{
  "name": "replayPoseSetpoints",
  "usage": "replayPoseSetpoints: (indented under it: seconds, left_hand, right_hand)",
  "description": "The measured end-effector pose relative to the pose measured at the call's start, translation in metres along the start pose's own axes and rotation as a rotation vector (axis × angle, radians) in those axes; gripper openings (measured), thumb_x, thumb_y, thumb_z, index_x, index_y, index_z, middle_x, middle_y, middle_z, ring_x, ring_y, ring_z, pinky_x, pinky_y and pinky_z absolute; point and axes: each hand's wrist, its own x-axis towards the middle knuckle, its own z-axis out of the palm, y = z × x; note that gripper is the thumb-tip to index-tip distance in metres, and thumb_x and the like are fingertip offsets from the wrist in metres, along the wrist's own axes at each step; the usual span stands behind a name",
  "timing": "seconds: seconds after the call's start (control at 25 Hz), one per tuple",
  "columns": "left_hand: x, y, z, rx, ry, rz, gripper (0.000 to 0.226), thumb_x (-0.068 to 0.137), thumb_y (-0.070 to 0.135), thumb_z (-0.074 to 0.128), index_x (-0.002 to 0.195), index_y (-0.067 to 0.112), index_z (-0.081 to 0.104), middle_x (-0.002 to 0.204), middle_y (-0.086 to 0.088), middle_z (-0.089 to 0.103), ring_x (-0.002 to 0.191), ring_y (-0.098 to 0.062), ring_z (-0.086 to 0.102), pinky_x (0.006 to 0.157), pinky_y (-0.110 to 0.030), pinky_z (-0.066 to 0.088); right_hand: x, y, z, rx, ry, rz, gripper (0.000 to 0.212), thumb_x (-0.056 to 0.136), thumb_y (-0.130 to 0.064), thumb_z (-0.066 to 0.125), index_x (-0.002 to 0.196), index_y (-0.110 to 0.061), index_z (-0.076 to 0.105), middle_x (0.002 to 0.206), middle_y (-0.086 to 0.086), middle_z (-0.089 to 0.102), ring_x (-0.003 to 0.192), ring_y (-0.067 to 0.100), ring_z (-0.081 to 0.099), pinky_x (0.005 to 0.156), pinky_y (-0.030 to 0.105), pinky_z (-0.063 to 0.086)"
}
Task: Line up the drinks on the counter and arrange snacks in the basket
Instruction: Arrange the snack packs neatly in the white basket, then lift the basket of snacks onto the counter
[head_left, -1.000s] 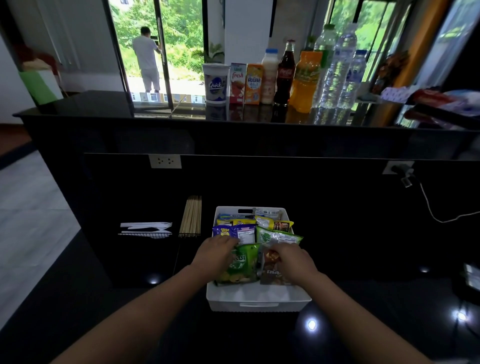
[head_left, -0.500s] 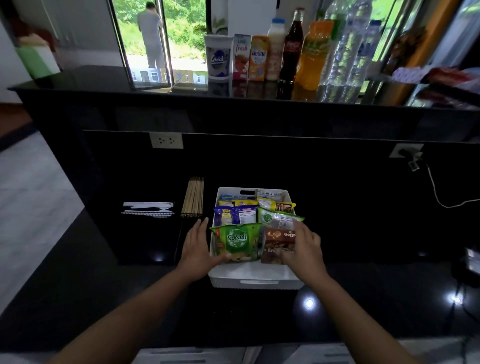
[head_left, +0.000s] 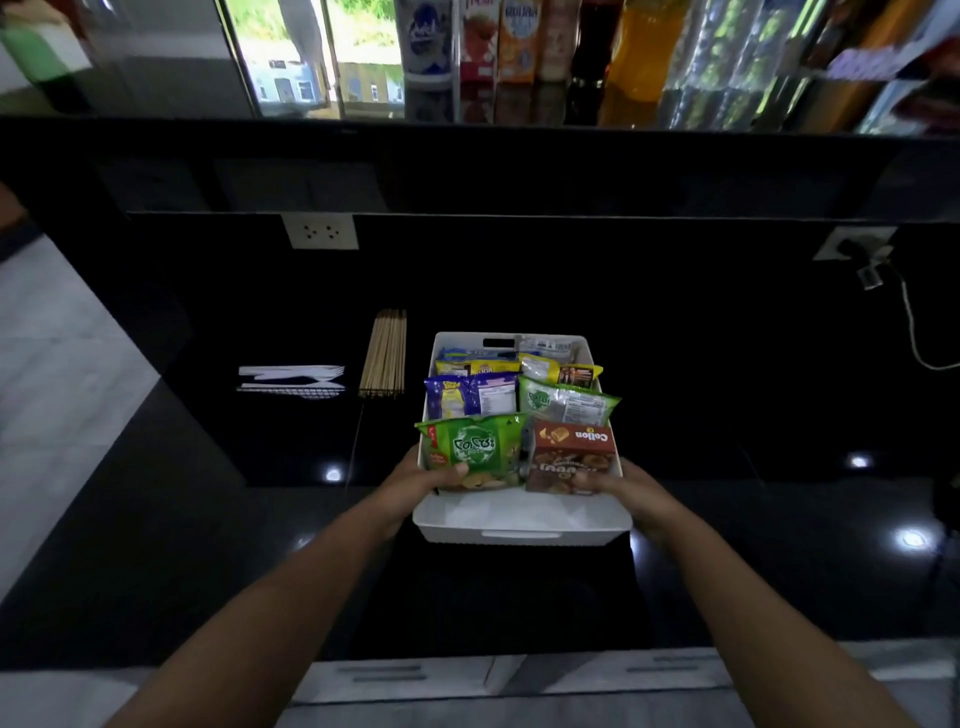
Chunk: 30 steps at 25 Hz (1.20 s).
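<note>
Black counter (head_left: 727, 545): basket (head_left: 519, 525) with brown "Collon" box (head_left: 571, 457).

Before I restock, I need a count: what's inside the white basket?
The white basket holds snack packets in rows: green bag and brown Collon box in front. Anything beneath them is covered.

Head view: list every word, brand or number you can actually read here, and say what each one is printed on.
"Collon", upside down: brown snack box at the white basket's near right, under the right hand.
Green snack bag under the left hand: large white lettering, not readable as words.
Purple packet, second green packet, yellow packets behind: print too small.
Cartons and bottles on the upper counter: blurred, unreadable.
</note>
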Motion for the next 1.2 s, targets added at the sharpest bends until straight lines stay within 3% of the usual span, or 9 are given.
replayPoseSetpoints:
  seconds: [0.16,0.32,0.48,0.64,0.76,0.88,1.04,1.2]
  left_hand:
    - [0.000,0.000,0.011,-0.084,0.042,-0.004,0.042,0.078,0.016,0.075,0.116,0.021,0.057,0.107,-0.001,0.073,0.098,-0.017,0.069,0.071,-0.021,0.055]
    - [-0.016,-0.007,0.014,-0.107,0.067,-0.040,0.046,0.076,0.020,0.077,0.118,0.021,0.056,0.111,-0.003,0.071,0.104,-0.023,0.067,0.090,-0.039,0.053]
    - [-0.047,-0.005,0.023,-0.175,0.074,-0.035,0.048,0.075,0.017,0.076,0.118,0.017,0.057,0.114,-0.008,0.070,0.107,-0.028,0.065,0.097,-0.046,0.049]
    - [-0.083,0.011,0.026,-0.183,0.104,-0.013,0.057,0.070,0.021,0.078,0.121,0.012,0.055,0.116,-0.012,0.069,0.110,-0.031,0.063,0.101,-0.047,0.046]
    - [-0.112,0.038,0.028,-0.147,0.159,-0.008,0.055,0.067,0.027,0.077,0.117,0.013,0.059,0.113,-0.010,0.070,0.105,-0.028,0.066,0.095,-0.041,0.049]
    - [-0.138,0.074,0.025,-0.089,0.198,-0.005,0.053,0.065,0.030,0.078,0.112,0.012,0.062,0.111,-0.012,0.071,0.105,-0.031,0.065,0.099,-0.045,0.047]
    - [-0.180,0.118,0.018,-0.092,0.232,0.012,0.058,0.062,0.029,0.079,0.112,0.005,0.062,0.105,-0.016,0.072,0.096,-0.034,0.068,0.084,-0.041,0.054]
    - [-0.221,0.154,0.014,-0.117,0.267,0.098,0.056,0.063,0.028,0.079,0.112,0.006,0.062,0.103,-0.015,0.073,0.092,-0.030,0.071,0.074,-0.037,0.056]
  right_hand:
    - [0.006,0.005,0.003,0.034,-0.023,-0.002,0.054,0.068,-0.020,0.085,0.116,-0.022,0.060,0.112,0.005,0.073,0.107,0.029,0.067,0.102,0.049,0.047]
    - [-0.006,0.008,0.004,0.124,-0.075,0.001,0.067,0.060,-0.028,0.087,0.120,-0.021,0.056,0.115,0.008,0.071,0.109,0.031,0.066,0.102,0.050,0.047]
    - [-0.028,0.004,0.006,0.132,-0.118,-0.023,0.071,0.062,-0.034,0.084,0.124,-0.013,0.057,0.115,0.011,0.071,0.108,0.032,0.067,0.102,0.051,0.047]
    - [-0.061,-0.011,0.011,0.078,-0.133,-0.149,0.061,0.067,-0.039,0.080,0.121,-0.021,0.060,0.113,0.004,0.073,0.105,0.023,0.069,0.099,0.043,0.050]
    - [-0.084,-0.039,0.015,0.032,-0.159,-0.248,0.062,0.072,-0.037,0.078,0.127,-0.021,0.055,0.115,0.003,0.071,0.105,0.023,0.068,0.097,0.042,0.051]
    - [-0.106,-0.070,0.021,0.006,-0.187,-0.344,0.059,0.078,-0.035,0.075,0.131,-0.024,0.050,0.118,0.002,0.068,0.104,0.021,0.067,0.091,0.036,0.053]
    - [-0.136,-0.105,0.033,-0.006,-0.215,-0.435,0.071,0.071,-0.049,0.073,0.133,-0.029,0.047,0.122,-0.001,0.065,0.108,0.021,0.063,0.096,0.041,0.050]
    - [-0.160,-0.148,0.042,0.005,-0.295,-0.503,0.052,0.069,-0.051,0.073,0.116,-0.039,0.055,0.113,-0.008,0.068,0.103,0.013,0.065,0.084,0.030,0.053]
